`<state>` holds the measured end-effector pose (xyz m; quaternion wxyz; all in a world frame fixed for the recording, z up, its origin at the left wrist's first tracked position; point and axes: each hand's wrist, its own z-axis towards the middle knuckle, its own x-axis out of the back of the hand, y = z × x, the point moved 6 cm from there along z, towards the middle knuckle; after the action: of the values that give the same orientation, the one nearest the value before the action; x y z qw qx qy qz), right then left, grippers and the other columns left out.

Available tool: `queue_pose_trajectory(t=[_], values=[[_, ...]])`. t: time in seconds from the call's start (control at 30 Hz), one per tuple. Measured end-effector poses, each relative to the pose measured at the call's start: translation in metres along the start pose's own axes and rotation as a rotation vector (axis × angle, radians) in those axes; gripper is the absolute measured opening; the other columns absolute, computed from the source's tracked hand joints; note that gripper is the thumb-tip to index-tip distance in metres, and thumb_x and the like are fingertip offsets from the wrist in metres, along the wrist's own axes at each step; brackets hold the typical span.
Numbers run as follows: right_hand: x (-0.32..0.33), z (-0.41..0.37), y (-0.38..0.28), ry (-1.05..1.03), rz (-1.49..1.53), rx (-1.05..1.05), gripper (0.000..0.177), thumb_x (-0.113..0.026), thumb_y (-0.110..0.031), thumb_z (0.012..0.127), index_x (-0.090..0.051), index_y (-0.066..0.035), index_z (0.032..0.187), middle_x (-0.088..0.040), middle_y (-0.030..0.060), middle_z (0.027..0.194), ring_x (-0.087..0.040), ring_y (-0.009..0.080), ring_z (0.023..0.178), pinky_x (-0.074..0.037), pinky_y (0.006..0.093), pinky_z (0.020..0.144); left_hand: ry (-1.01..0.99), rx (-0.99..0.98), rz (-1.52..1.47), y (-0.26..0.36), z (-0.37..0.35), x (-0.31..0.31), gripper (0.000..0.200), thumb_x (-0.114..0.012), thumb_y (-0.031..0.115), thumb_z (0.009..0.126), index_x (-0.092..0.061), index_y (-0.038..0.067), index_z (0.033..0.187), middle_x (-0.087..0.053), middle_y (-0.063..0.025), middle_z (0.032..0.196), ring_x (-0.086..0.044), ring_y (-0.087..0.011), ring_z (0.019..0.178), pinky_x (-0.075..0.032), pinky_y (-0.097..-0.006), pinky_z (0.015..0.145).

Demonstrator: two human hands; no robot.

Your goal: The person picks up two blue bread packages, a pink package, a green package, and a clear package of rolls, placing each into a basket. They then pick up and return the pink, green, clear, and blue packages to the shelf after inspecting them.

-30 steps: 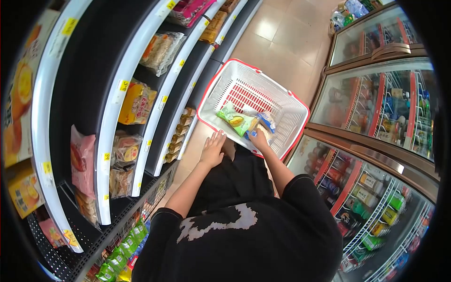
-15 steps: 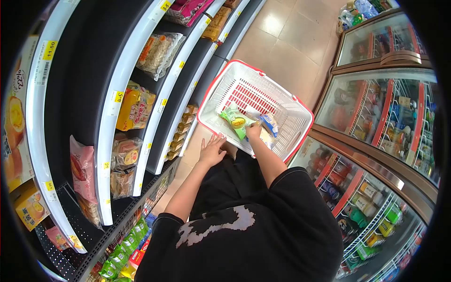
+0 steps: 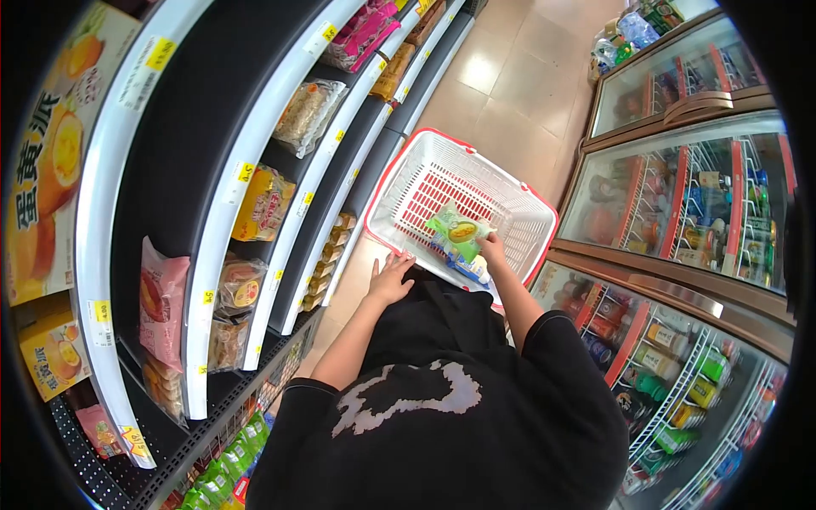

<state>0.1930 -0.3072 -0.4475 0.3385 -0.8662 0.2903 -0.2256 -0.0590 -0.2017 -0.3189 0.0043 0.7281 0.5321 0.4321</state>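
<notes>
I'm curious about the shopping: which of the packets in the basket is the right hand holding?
The green packet with the yellowish picture: the right hand has its edge. The blue-and-white packet shows just below it in view, partly hidden.

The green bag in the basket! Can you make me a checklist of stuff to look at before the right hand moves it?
1. Right hand has hold of the green bag: ok, the fingers are at its right edge.
2. Left hand is steadying the basket: cannot tell. Its fingertips are at the near rim, but a firm grip does not show.
3. Blue-and-white package is all in sight: not ok, the green bag covers part of it.
4. There is room in the basket: ok, bare floor shows beyond the green bag.
5. Green bag is sealed all round: cannot tell, the hand hides one end.
</notes>
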Motion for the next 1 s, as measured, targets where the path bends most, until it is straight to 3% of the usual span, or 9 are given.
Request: queue_pose_trajectory(t=[0.2, 0.37, 0.53, 0.67, 0.7, 0.8, 0.83, 0.93, 1.0], values=[[-0.003, -0.057, -0.019, 0.275, -0.202, 0.385, 0.010, -0.058, -0.007, 0.078, -0.055, 0.002, 0.081, -0.057, 0.0065, 0.073, -0.056, 0.0145, 0.065, -0.048, 0.0283, 0.056, 0.101, -0.070, 0.068, -0.003, 0.008, 0.000, 0.061, -0.058, 0.030, 0.076, -0.035, 0.024, 0.132, -0.024, 0.0004, 0.142, -0.015, -0.0242, 0.133, -0.005, -0.0492, 0.107], [-0.002, -0.045, 0.013, 0.245, 0.163, 0.194, 0.010, -0.056, -0.008, 0.082, -0.054, 0.001, 0.083, -0.058, 0.0071, 0.076, -0.057, 0.0140, 0.066, -0.049, 0.0274, 0.055, 0.085, -0.100, 0.096, 0.000, 0.023, 0.014, 0.062, -0.058, 0.028, 0.075, -0.035, 0.023, 0.132, -0.021, 0.0010, 0.143, -0.015, -0.0251, 0.133, -0.006, -0.0501, 0.107], [0.007, -0.064, -0.058, 0.206, 0.323, 0.288, 0.008, -0.056, -0.011, 0.084, -0.054, -0.004, 0.086, -0.058, 0.0051, 0.080, -0.057, 0.0126, 0.073, -0.048, 0.0276, 0.059, 0.095, -0.106, 0.076, 0.007, 0.054, 0.029, 0.064, -0.057, 0.030, 0.075, -0.033, 0.023, 0.133, -0.021, -0.0016, 0.144, -0.017, -0.0270, 0.132, -0.013, -0.0548, 0.104], [0.009, -0.069, -0.115, 0.035, 0.476, 0.269, 0.015, -0.052, -0.011, 0.086, -0.055, -0.005, 0.100, -0.059, 0.0042, 0.098, -0.056, 0.0120, 0.088, -0.045, 0.0283, 0.076, 0.041, -0.082, -0.141, 0.008, 0.077, 0.037, 0.059, -0.056, 0.031, 0.076, -0.037, 0.022, 0.131, -0.021, -0.0013, 0.144, -0.011, -0.0270, 0.134, -0.006, -0.0521, 0.106], [0.009, -0.070, -0.133, -0.009, 0.502, 0.303, 0.021, -0.051, -0.013, 0.086, -0.054, -0.004, 0.105, -0.059, 0.0043, 0.101, -0.054, 0.0094, 0.089, -0.042, 0.0268, 0.076, 0.030, -0.072, -0.164, 0.009, 0.082, 0.041, 0.058, -0.054, 0.035, 0.079, -0.037, 0.016, 0.131, -0.029, -0.0057, 0.140, -0.022, -0.0263, 0.131, -0.014, -0.0479, 0.105], [0.004, -0.078, -0.190, -0.163, 0.662, 0.349, 0.023, -0.050, -0.011, 0.086, -0.054, -0.002, 0.107, -0.059, 0.0047, 0.101, -0.054, 0.0110, 0.091, -0.041, 0.0266, 0.082, -0.111, -0.178, -1.034, -0.005, 0.102, 0.042, 0.056, -0.049, 0.038, 0.083, -0.037, 0.008, 0.130, -0.039, -0.0097, 0.133, -0.032, -0.0266, 0.126, -0.022, -0.0442, 0.104], [0.003, -0.077, -0.202, -0.221, 0.666, 0.324, 0.023, -0.049, -0.010, 0.086, -0.053, -0.001, 0.107, -0.059, 0.0055, 0.101, -0.054, 0.0124, 0.094, -0.040, 0.0267, 0.086, 0.007, -0.109, -1.047, 0.013, 0.068, 0.088, 0.064, -0.040, 0.048, 0.087, -0.035, 0.001, 0.129, -0.046, -0.0138, 0.125, -0.044, -0.0277, 0.116, -0.032, -0.0401, 0.099], [-0.007, -0.077, -0.248, -0.353, 0.553, 0.325, 0.022, -0.049, -0.010, 0.086, -0.054, -0.001, 0.105, -0.059, 0.0056, 0.100, -0.055, 0.0123, 0.092, -0.041, 0.0264, 0.083, 0.227, -0.072, -1.687, 0.004, 0.043, 0.130, 0.074, -0.033, 0.059, 0.085, -0.031, -0.001, 0.129, -0.045, -0.0176, 0.124, -0.049, -0.0297, 0.110, -0.038, -0.0422, 0.094], [-0.023, -0.085, -0.282, -0.505, 0.469, 0.360, 0.020, -0.050, -0.011, 0.086, -0.054, -0.001, 0.103, -0.060, 0.0054, 0.097, -0.056, 0.0113, 0.087, -0.044, 0.0248, 0.078, 0.351, -0.190, -1.735, 0.006, 0.017, 0.169, 0.079, -0.029, 0.063, 0.084, -0.027, -0.001, 0.130, -0.044, -0.0191, 0.124, -0.051, -0.0301, 0.108, -0.041, -0.0438, 0.090]])
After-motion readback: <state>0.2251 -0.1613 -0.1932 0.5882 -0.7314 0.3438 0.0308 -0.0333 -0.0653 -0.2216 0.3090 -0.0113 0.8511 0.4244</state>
